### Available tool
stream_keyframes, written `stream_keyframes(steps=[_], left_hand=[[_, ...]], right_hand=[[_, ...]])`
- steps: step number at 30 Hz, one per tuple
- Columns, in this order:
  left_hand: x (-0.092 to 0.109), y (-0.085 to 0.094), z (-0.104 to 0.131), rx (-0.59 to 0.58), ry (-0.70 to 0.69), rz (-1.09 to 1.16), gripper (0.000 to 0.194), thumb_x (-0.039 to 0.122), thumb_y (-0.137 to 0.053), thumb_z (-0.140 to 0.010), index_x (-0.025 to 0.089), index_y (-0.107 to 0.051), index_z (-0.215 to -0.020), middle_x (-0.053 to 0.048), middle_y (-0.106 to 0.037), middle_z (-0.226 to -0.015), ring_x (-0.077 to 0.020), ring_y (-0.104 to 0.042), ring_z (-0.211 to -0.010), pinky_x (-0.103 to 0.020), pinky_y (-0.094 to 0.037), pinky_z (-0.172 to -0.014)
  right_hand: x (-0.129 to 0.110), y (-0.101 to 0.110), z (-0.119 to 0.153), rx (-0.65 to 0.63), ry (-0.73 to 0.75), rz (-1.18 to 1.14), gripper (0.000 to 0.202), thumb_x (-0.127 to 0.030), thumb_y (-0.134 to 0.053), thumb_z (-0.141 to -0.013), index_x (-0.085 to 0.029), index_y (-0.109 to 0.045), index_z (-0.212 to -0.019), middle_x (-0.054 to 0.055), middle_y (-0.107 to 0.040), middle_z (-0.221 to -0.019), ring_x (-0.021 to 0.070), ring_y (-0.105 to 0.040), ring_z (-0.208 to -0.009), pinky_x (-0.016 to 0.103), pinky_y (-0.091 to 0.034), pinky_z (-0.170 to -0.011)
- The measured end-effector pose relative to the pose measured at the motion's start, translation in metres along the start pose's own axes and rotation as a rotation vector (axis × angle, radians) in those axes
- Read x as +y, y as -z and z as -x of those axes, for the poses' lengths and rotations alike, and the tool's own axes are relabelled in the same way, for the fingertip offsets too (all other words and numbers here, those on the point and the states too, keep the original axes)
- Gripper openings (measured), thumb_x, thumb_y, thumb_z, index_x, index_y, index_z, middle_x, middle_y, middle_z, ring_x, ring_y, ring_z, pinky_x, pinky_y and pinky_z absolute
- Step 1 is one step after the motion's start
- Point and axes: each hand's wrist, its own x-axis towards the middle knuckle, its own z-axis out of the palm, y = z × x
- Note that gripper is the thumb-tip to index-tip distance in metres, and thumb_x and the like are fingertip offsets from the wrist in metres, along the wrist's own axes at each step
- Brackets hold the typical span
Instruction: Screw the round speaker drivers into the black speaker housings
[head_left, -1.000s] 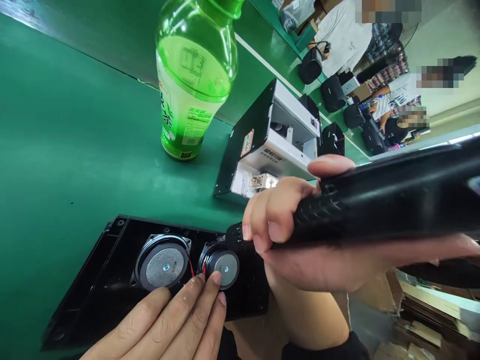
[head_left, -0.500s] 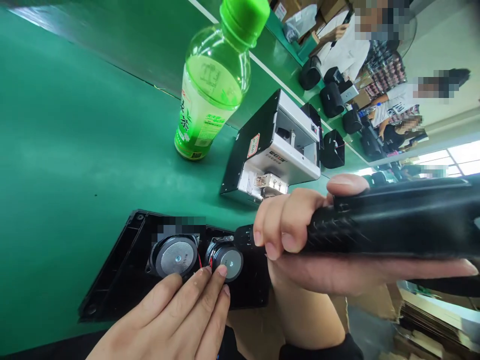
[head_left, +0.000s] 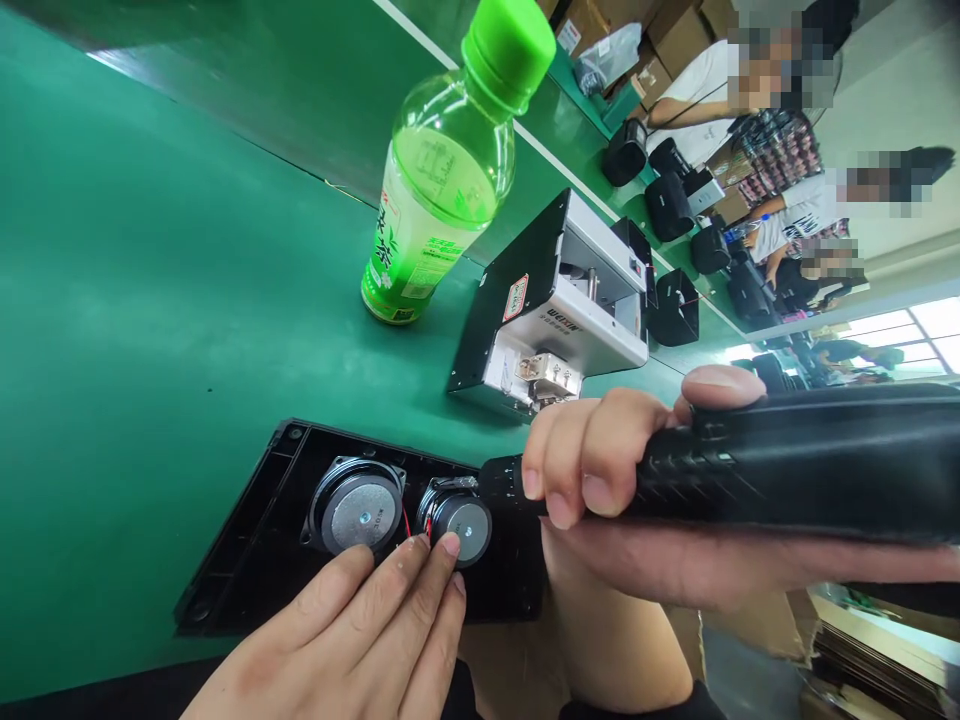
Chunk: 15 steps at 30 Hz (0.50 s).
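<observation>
My right hand (head_left: 600, 460) is wrapped round a black electric screwdriver (head_left: 810, 465), thumb along its top. The tool's nose is over the right end of a black speaker panel (head_left: 262, 530), beside the smaller speaker driver (head_left: 470, 530); its tip is hidden. My left hand (head_left: 352, 630) lies with fingers stretched out over the panel, fingertips touching the smaller driver's edge. To the left sits a larger round speaker driver (head_left: 364, 515) with a square metal frame. Red wires (head_left: 407, 518) run between the two drivers.
A green-capped tea bottle (head_left: 442, 190) stands on the green table (head_left: 150, 330). Behind the panel is a black and silver machine (head_left: 555, 300). Several people work farther back among black speaker boxes (head_left: 667, 205). Cardboard (head_left: 877, 650) is stacked at lower right.
The view has shifted slightly, so the bottle, machine and panel appear a little farther right. Both hands keep their places, the right still holding the screwdriver beside the smaller driver.
</observation>
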Motion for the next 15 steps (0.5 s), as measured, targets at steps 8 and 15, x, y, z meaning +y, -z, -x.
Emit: stream_keyframes(steps=[8, 15], left_hand=[[-0.002, -0.001, -0.006, 0.037, -0.006, -0.013, 0.039, 0.019, -0.053, -0.132, 0.019, -0.091, -0.144, -0.013, -0.093, -0.154, -0.0262, -0.080, -0.146, -0.045, -0.049, -0.142], [-0.001, -0.001, -0.002, 0.014, -0.033, -0.027, 0.040, 0.019, -0.053, -0.132, 0.017, -0.091, -0.145, -0.015, -0.093, -0.156, -0.0281, -0.080, -0.146, -0.047, -0.046, -0.143]], right_hand=[[0.006, -0.015, -0.001, 0.126, 0.038, -0.035, 0.052, -0.082, -0.105, -0.101, -0.031, -0.103, -0.112, -0.003, -0.081, -0.065, 0.0181, -0.073, -0.048, 0.031, -0.066, -0.050], [0.002, -0.013, -0.003, 0.116, 0.055, 0.030, 0.051, -0.081, -0.104, -0.102, -0.030, -0.104, -0.113, -0.002, -0.081, -0.066, 0.0187, -0.075, -0.049, 0.032, -0.068, -0.050]])
